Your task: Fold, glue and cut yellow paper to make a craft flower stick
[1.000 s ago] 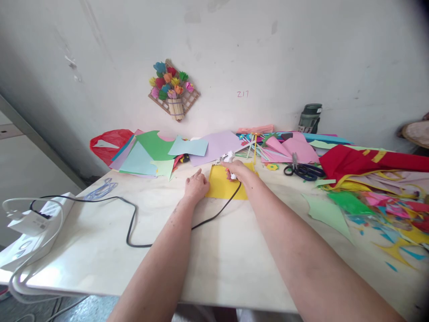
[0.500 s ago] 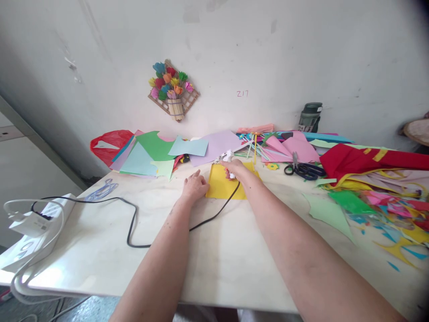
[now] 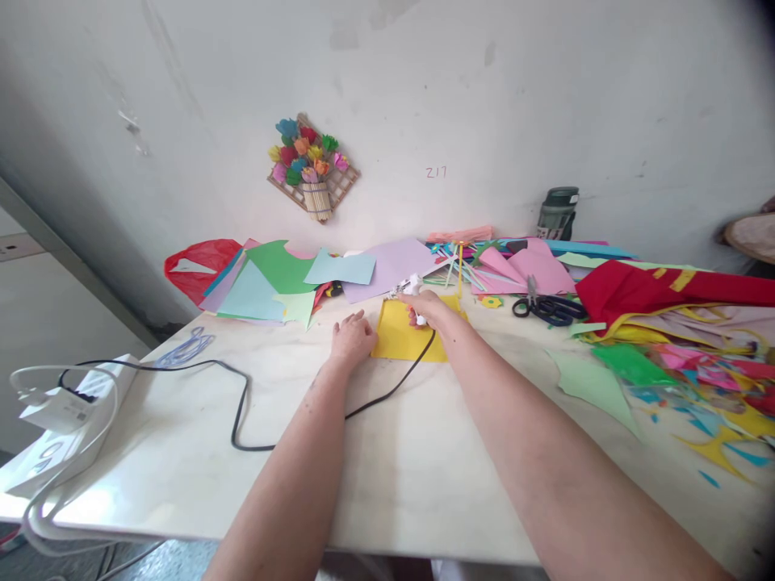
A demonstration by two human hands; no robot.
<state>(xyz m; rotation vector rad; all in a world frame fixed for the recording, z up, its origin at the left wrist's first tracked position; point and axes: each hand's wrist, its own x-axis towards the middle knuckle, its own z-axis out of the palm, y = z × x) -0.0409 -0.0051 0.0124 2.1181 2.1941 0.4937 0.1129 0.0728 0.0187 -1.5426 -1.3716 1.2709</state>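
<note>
My right hand (image 3: 422,307) is closed round a small white corded tool (image 3: 415,284), over the far part of a flat yellow sheet (image 3: 405,335). The tool's metal-looking tip points left, near the sheet's far left corner. A black cord (image 3: 393,392) runs from the tool toward me and to the left, passing under my left forearm. My left hand (image 3: 353,337) rests at the left edge of the yellow sheet with its fingers bent; whether it pinches anything is too small to tell.
Coloured paper (image 3: 282,266) lies along the wall. Black scissors (image 3: 548,308), a red cloth item (image 3: 642,294) and paper scraps (image 3: 720,436) are on the right. A white power strip (image 3: 78,428) stands at the left edge. A green bottle (image 3: 557,214) stands by the wall.
The view has shifted very slightly. Both hands, the white tool and the yellow sheet keep nearly the same places.
</note>
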